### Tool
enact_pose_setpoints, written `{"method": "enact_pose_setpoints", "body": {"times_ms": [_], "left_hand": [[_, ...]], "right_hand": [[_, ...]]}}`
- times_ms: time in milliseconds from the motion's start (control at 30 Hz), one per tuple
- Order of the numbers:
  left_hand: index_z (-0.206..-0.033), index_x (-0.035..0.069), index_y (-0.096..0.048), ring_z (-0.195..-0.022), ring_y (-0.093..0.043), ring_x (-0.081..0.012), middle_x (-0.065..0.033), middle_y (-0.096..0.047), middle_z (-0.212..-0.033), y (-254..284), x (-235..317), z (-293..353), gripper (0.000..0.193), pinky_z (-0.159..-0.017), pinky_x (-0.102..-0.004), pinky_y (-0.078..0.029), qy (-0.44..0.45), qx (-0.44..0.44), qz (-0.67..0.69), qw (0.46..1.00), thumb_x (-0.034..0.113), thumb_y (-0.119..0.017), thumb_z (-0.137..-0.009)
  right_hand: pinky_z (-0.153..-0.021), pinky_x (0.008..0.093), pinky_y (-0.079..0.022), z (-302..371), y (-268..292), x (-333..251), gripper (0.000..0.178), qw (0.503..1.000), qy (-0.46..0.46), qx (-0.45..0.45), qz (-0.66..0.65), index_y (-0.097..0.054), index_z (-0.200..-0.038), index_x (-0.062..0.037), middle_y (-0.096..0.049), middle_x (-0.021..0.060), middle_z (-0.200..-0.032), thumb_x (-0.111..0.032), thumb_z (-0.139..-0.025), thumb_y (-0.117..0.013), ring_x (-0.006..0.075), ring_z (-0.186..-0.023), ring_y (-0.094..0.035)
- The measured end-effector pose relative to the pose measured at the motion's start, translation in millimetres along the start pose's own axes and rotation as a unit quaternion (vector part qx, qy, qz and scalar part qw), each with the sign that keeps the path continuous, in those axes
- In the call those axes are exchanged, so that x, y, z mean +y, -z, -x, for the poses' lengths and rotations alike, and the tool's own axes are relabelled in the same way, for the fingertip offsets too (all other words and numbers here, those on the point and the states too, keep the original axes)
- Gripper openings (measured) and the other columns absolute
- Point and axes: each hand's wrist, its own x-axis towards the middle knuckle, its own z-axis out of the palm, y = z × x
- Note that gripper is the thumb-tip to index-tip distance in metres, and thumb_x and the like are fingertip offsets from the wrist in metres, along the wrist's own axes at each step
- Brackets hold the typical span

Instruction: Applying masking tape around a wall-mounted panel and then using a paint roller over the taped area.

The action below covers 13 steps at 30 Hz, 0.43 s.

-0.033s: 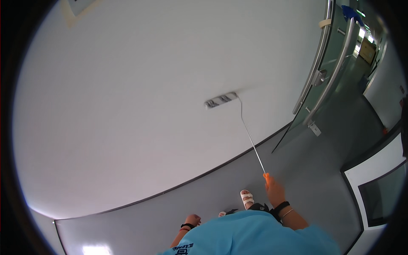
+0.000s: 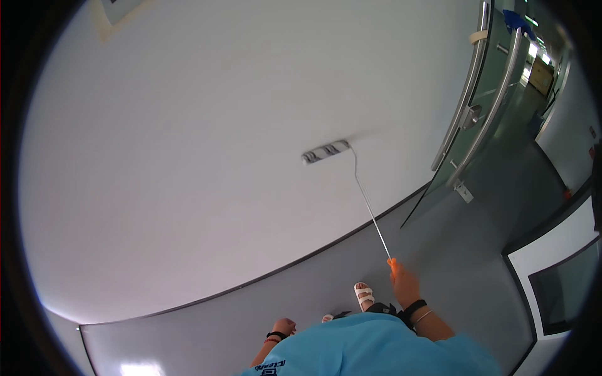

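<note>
My right hand [image 2: 406, 286] is wrapped round the orange handle [image 2: 392, 264] of a paint roller [image 2: 325, 152]. A long thin metal rod runs from the handle up to the roller's white and grey striped sleeve. That sleeve lies tilted against the white wall [image 2: 188, 156], its left end a little lower than its right. My left hand [image 2: 286, 326] hangs low beside my body, fingers curled in, and nothing shows in it.
To the right stands a glass door with long curved metal handles [image 2: 501, 100], a blue thing hanging at the top of one. A dark baseboard [image 2: 301, 259] separates wall and grey floor [image 2: 433, 250]. A white-framed panel [image 2: 523, 263] is at the far right.
The roller sleeve has slid slightly down the wall, and my right hand has dropped a little with the handle. My left hand has barely moved.
</note>
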Motion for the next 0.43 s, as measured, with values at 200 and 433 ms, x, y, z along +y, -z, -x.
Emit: {"method": "enact_pose_setpoints", "body": {"times_ms": [200, 433], "left_hand": [[-0.109, 0.003, -0.070, -0.077, -0.071, -0.0185, -0.0078, -0.074, -0.088, -1, -3, -18, 0.030, -0.069, -0.0337, -0.056, 0.014, -0.037, -0.018, 0.999, 0.024, -0.055, -0.094], [-0.110, 0.007, -0.072, -0.084, -0.071, -0.0186, -0.0085, -0.075, -0.091, -1, -21, -40, 0.033, -0.081, -0.0357, -0.055, 0.001, -0.037, -0.067, 0.997, 0.031, -0.057, -0.093]], "right_hand": [[-0.069, 0.0502, -0.050, 5, -22, 0, 0.025, 0.999, -0.017, -0.015, -0.036, -0.050, -0.114, -0.0048, -0.065, 0.0174, -0.088, -0.022, -0.095, -0.055, 0.0403, -0.079, -0.063], [-0.080, 0.0468, -0.052, 2, -23, -1, 0.041, 0.997, -0.004, 0.001, -0.082, -0.048, -0.128, -0.0076, -0.066, 0.0208, -0.104, -0.027, -0.094, -0.061, 0.0391, -0.094, -0.063]]}}
